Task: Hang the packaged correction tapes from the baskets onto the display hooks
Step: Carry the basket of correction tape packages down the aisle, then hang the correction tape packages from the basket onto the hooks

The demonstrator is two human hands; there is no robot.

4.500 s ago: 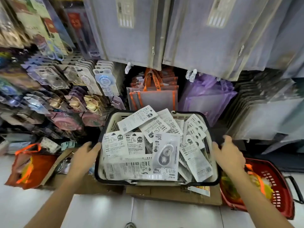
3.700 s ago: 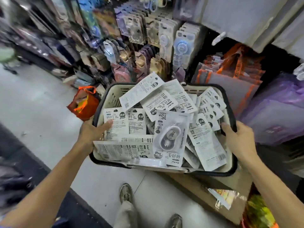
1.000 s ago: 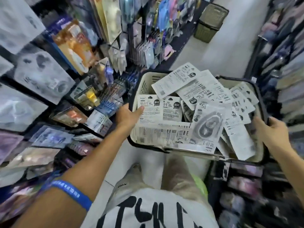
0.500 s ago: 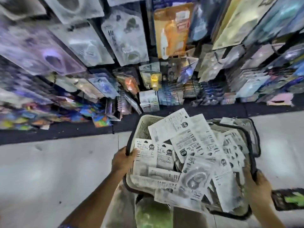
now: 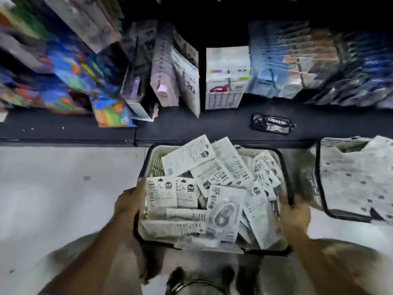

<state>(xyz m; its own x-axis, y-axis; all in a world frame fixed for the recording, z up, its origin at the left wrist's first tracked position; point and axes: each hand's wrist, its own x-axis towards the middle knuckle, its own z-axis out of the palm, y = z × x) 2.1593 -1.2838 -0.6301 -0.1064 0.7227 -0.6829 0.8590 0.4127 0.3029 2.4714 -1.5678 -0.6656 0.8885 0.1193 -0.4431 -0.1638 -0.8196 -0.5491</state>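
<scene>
I hold a beige basket with a black rim (image 5: 156,160) low over the pale floor, in front of my legs. It is piled with several white packaged correction tapes (image 5: 223,211). My left hand (image 5: 128,202) grips the basket's left rim. My right hand (image 5: 294,211) grips its right rim. A second basket (image 5: 319,188) with more white packages stands on the floor at the right. Display hooks are not visible; the top of the rack is dark and blurred.
A dark low shelf base (image 5: 63,126) runs across the view just beyond the basket. Hanging packaged goods (image 5: 227,77) crowd the rack above it. A small black packet (image 5: 271,124) lies on the shelf base. My shoes (image 5: 227,275) show below the basket.
I turned with the basket away from the first rack and lowered it toward the floor before another rack. A second filled basket has come into view at the right. Both hands keep their grip.
</scene>
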